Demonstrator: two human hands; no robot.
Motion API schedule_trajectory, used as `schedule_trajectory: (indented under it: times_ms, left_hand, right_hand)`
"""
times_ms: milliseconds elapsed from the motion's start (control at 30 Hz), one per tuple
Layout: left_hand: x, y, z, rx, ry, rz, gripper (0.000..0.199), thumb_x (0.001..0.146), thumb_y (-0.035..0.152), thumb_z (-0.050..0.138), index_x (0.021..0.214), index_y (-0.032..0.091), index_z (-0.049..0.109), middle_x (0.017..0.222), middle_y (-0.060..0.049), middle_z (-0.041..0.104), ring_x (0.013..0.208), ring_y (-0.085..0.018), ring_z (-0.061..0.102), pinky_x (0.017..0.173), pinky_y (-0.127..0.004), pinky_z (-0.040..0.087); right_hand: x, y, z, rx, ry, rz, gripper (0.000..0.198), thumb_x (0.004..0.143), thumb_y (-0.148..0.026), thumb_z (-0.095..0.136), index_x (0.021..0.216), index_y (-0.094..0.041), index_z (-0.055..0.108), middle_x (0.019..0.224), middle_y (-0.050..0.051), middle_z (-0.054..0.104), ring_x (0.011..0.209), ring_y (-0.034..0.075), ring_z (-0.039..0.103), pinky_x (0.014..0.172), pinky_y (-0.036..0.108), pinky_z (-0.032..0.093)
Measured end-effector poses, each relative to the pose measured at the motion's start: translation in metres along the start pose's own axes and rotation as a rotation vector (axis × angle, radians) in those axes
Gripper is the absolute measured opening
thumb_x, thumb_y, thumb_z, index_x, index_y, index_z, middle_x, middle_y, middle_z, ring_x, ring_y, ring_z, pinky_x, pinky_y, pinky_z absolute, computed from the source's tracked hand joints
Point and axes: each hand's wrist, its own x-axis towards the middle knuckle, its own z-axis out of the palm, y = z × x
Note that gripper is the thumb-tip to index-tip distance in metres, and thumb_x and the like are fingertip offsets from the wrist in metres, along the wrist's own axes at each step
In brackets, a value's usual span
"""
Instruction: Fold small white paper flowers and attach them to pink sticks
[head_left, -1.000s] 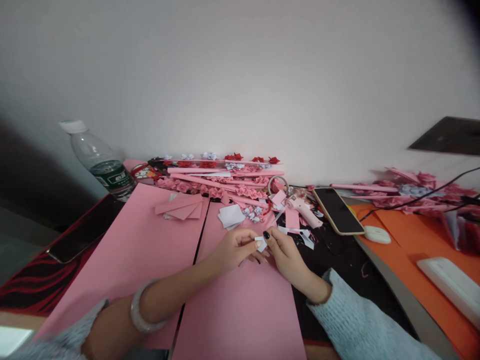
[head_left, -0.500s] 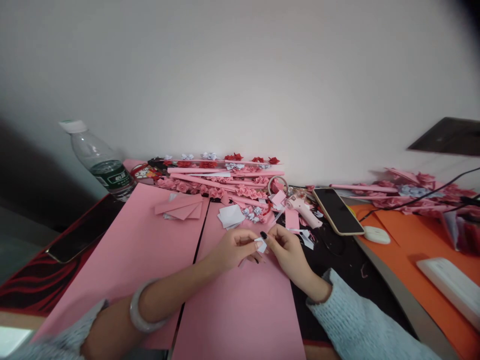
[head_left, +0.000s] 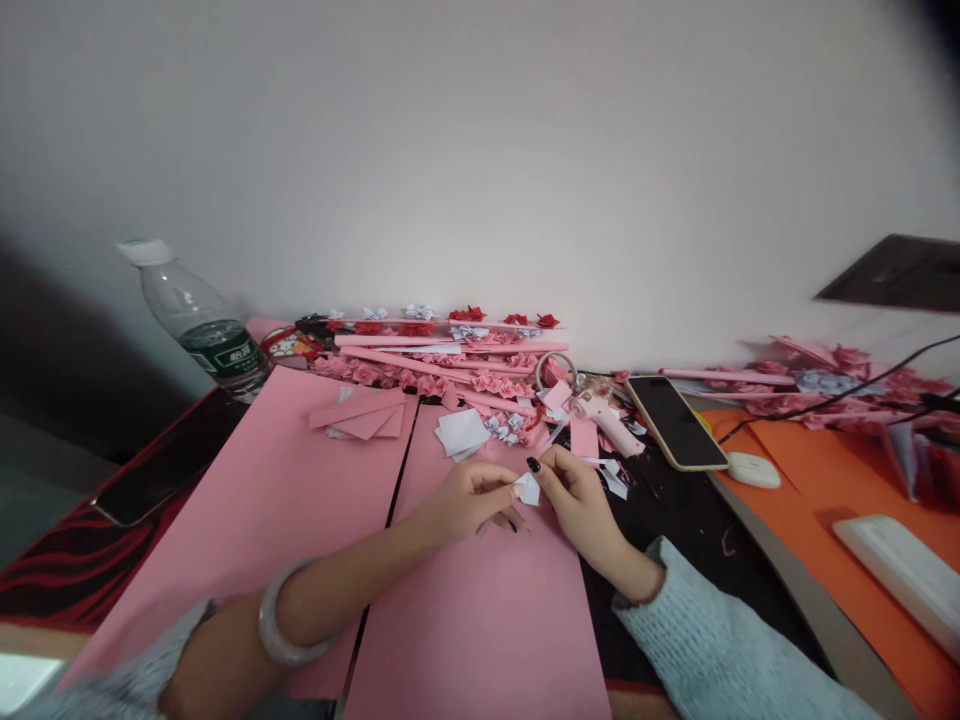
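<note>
- Left hand (head_left: 466, 500) in close, thumb and finger pinching a small, folded piece of white paper (head_left: 529, 490) by its near-left edge.
- Right hand (head_left: 581, 508) meets it from the other side, fingers curled, dark-nailed thumb pressed at the top corner — both hands are on that one scrap, pinching together.
- And where is the piece? Right between the fingertips, over the far part of a large, flat sheet of pink paper (head_left: 480, 620); whether it touches the sheet, I cannot tell.
- Just beyond the hands, a loose stack of square white papers (head_left: 462, 433), with small blue-and-white folded paper flowers (head_left: 506, 428) close at its right.
- Over to the left, folded pink paper pieces (head_left: 367, 415) lie fanned on a second large pink sheet (head_left: 300, 520).
- Right of the flowers, a pale pink gun-shaped tool (head_left: 611, 420) rests near a dark-screened phone (head_left: 679, 422) — and a small, rounded white case (head_left: 754, 470) sits just beside that phone.
- Along the grey wall (head_left: 480, 180), a crowded row: long pink paper rods (head_left: 420, 362) among pink, red and white blooms.
- Far left, a clear plastic bottle (head_left: 199, 320) with a green label and white cap.
</note>
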Motion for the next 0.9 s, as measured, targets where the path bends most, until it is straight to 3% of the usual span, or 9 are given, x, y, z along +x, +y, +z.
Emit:
schedule_trajectory:
  times_ms: [167, 333, 567, 900]
  left_hand:
    - [0.0016, -0.0029, 0.0001, -0.032, 0.079, -0.007, 0.025, 0.078, 0.034, 0.059, 0.09, 0.013, 0.063, 0.059, -0.003, 0.064, 0.053, -0.016, 0.065, 0.04, -0.019, 0.038]
    - [0.0027, -0.0063, -0.001, 0.017, 0.085, 0.003, 0.02, 0.077, 0.032, 0.061, 0.075, 0.013, 0.065, 0.055, -0.003, 0.063, 0.047, -0.013, 0.059, 0.04, -0.019, 0.039]
    - [0.0046, -0.0079, -0.0054, -0.089, 0.223, 0.006, 0.022, 0.075, 0.033, 0.065, 0.085, 0.014, 0.068, 0.081, -0.005, 0.069, 0.074, -0.017, 0.067, 0.07, -0.028, 0.052]
    - [0.0043, -0.0071, -0.0038, -0.139, 0.226, -0.03, 0.024, 0.074, 0.035, 0.066, 0.086, 0.014, 0.062, 0.084, -0.004, 0.068, 0.077, -0.017, 0.068, 0.073, -0.029, 0.052]
  right_hand:
    - [0.0022, 0.0007, -0.0025, -0.047, -0.027, -0.008, 0.023, 0.085, -0.026, 0.048, 0.064, -0.019, 0.041, 0.056, -0.005, 0.038, 0.052, 0.011, 0.035, 0.05, 0.023, 0.028]
    - [0.0011, -0.0007, -0.0024, -0.067, -0.062, -0.01, 0.021, 0.082, -0.024, 0.052, 0.064, -0.018, 0.045, 0.056, -0.004, 0.041, 0.052, 0.011, 0.036, 0.049, 0.024, 0.028]
    - [0.0017, -0.0042, -0.0026, 0.034, 0.028, -0.057, 0.012, 0.085, -0.022, 0.048, 0.074, -0.019, 0.047, 0.065, -0.003, 0.046, 0.056, 0.011, 0.042, 0.052, 0.023, 0.034]
    - [-0.0005, -0.0017, -0.0013, -0.008, -0.017, -0.027, 0.008, 0.084, -0.024, 0.052, 0.079, -0.019, 0.052, 0.068, -0.001, 0.052, 0.059, 0.013, 0.046, 0.054, 0.025, 0.037]
